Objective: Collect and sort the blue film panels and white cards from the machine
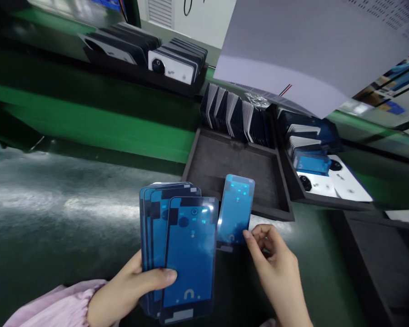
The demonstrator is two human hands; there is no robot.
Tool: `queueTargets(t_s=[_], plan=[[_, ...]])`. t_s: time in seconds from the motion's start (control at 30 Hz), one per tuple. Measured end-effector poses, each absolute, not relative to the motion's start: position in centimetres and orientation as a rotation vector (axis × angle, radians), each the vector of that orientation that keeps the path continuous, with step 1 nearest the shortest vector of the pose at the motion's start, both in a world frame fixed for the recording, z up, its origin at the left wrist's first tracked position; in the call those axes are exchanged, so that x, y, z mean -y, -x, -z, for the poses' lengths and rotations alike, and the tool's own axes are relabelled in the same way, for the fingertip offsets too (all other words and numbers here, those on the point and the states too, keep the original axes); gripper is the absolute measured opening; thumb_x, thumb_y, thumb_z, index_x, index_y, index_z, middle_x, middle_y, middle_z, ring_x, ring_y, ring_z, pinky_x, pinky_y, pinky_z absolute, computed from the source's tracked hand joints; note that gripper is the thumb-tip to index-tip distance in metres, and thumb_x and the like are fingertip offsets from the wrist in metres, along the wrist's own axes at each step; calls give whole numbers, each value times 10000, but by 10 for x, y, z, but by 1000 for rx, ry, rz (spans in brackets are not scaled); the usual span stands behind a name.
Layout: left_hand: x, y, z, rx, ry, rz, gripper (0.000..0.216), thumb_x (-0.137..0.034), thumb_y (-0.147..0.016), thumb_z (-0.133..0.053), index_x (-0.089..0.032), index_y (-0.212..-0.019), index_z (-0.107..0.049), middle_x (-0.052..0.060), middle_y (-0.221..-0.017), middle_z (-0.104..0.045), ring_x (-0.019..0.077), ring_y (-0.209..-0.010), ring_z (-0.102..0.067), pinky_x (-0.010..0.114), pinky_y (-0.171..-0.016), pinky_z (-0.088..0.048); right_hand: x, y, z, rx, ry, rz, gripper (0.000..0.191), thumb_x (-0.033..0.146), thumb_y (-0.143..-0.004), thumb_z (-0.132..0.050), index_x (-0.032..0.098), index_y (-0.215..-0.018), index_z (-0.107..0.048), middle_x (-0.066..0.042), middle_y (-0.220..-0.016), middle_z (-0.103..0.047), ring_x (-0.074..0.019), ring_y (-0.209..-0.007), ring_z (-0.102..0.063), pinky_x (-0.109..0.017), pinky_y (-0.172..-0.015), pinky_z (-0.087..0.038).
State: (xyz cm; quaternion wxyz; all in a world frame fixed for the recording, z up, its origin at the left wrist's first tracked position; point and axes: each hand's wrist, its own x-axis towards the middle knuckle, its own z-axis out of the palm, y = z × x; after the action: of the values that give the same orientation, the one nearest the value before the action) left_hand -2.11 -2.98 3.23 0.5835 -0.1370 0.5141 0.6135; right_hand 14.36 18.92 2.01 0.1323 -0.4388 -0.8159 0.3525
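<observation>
My left hand [129, 286] grips a fanned stack of several blue-filmed phone back covers [180, 245] near the bottom centre, thumb across the front one. Pinched by its lower corner in my right hand [276, 268] is a single blue-filmed cover [236, 210], held upright just right of the stack. That single cover sits in front of the near rim of a dark foam tray [235, 165]. A pink sleeve covers my left wrist.
The dark tray holds a row of upright covers [235, 113] at its far end. A second tray [323, 177] at right holds white and blue covers. Another tray of covers [150, 59] stands beyond the green belt [88, 118]. A white sheet [306, 50] hangs above.
</observation>
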Motion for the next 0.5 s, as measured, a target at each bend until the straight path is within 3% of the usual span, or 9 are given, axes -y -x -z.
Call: queueTargets(t_s=[0.1, 0.23, 0.37, 0.5], plan=[[30, 21, -32, -1202, 295, -1422, 509, -437, -504, -1021, -268, -957, -863, 1, -853, -864, 296, -831, -812, 324, -740, -684, -174, -143, -29, 2388, 1019, -1192, 247, 419, -977, -591, 249, -800, -561, 36, -656, -551, -138, -560, -523, -247, -545, -428], [29, 20, -33, -1182, 295, -1417, 388, -422, -525, -1016, -282, -856, -869, 13, -840, -863, 304, -833, -813, 324, -746, -670, -153, -137, -37, 2464, 613, -1570, 207, 408, -945, -594, 246, -822, -629, 28, -660, -628, -119, -501, -533, -234, -478, -415], [28, 20, -35, -1168, 311, -1422, 399, -400, -513, -1025, -278, -861, -873, 25, -846, -864, 293, -795, -811, 338, -767, -670, -147, -132, -39, 2451, 598, -1645, 163, 276, -934, -650, 234, -790, -583, 49, -655, -573, -87, -509, -480, -205, -476, -376], [29, 20, -34, -1147, 311, -1420, 425, -393, -512, -1027, -285, -894, -873, 32, -859, -864, 317, -826, -814, 361, -760, -676, -148, -130, -37, 2454, 591, -1660, 173, 267, -929, -669, 233, -785, -578, 60, -644, -529, -81, -515, -460, -203, -488, -361]])
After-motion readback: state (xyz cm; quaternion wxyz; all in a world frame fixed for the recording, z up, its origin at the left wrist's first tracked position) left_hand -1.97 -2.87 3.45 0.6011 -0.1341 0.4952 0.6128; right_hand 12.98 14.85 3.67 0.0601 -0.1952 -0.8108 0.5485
